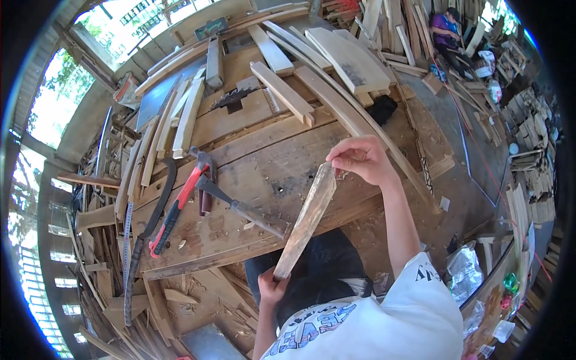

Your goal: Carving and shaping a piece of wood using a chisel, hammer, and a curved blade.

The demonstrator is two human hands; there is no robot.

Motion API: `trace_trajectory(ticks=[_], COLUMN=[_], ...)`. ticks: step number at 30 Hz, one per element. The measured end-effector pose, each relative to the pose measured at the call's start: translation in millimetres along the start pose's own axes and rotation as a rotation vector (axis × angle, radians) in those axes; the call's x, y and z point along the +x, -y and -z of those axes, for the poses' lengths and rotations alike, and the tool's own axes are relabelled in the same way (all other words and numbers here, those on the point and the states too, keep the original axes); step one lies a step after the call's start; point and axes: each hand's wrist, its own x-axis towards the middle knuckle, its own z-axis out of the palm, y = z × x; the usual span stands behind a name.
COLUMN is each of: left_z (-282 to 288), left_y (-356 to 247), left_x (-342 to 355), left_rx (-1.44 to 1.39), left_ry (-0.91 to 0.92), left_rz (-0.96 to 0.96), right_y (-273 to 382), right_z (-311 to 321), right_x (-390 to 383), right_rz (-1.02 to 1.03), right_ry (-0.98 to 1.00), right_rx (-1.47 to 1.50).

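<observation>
A flat, tapering strip of wood (307,221) with a rough, weathered face slants across the front edge of the workbench. My left hand (273,287) is closed round its lower end, close to my lap. At its upper end, over the bench, my right hand (362,161) has thumb and fingers pinched at the tip. Left of the strip lies a chisel (243,209) with a worn handle. Beyond that are a hammer (180,207) with a red and black handle and a curved dark blade (161,201) with a long handle.
Long planks and a thick board (345,57) cover the far side of the workbench (240,249). A dark toothed metal piece (234,100) lies among them. Wood scraps and shavings litter the floor. At the far right a person (445,33) sits among stacked timber.
</observation>
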Motion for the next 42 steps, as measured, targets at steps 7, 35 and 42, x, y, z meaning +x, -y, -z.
trace_trajectory(ticks=[7, 35, 42], left_z=[-1.8, 11.7, -4.9], left_y=[1.7, -159.4, -141.4], left_x=[0.0, 63.1, 37.6], left_rx=[-0.027, -0.855, -1.421], left_ry=[0.022, 0.479, 0.334], left_rz=[0.005, 0.27, 0.179], right_y=[-13.2, 2.0, 5.5], right_z=[5.1, -148.8, -145.3], right_x=[1.8, -100.2, -98.7], right_rz=[-0.085, -0.615, -0.61], right_ry=[-0.01, -0.077, -0.213], right_rx=[0.278, 0.579, 0.625])
